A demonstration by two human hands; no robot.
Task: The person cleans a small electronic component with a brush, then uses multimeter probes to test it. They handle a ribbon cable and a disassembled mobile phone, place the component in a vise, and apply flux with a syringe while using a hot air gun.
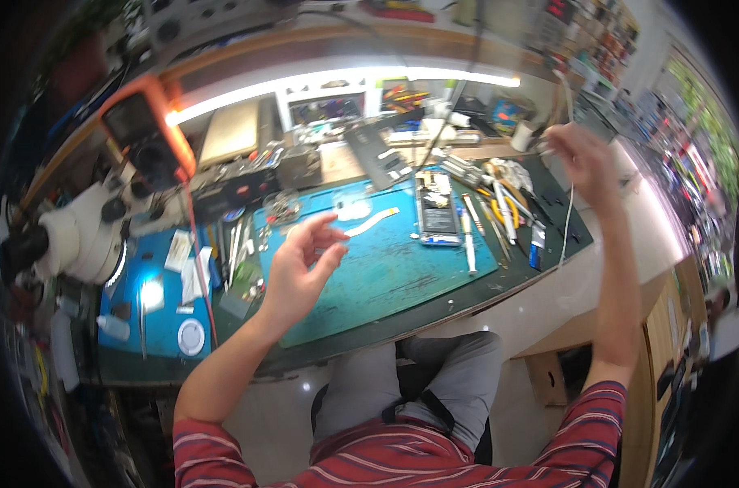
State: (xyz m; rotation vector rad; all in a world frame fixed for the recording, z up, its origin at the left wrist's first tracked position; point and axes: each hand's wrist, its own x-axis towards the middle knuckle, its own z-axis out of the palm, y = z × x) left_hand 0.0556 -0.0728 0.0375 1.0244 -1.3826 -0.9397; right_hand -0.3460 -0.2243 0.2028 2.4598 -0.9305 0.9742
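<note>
My left hand (304, 262) hovers over the left part of the blue-green work mat (369, 285), fingers loosely bent and thumb apart, with nothing in it. A white flat strip with a yellowish end (377, 221) lies on the mat just beyond its fingertips. Raised at the right, my right hand (582, 161) is by a hanging white cable (568, 106); its fingers are bunched and somewhat blurred, and what they hold, if anything, I cannot make out. An opened phone (438, 213) with its dark battery showing lies on the mat between the hands, beside a white syringe (468, 244).
Tweezers and yellow-handled pliers (503, 203) crowd the bench's right side. A microscope (72, 240) and an orange multimeter (150, 134) stand at the left. Beneath the microscope is a smaller blue mat (162, 313). A bright light bar (345, 79) spans the back, and a red lead (197, 252) hangs down.
</note>
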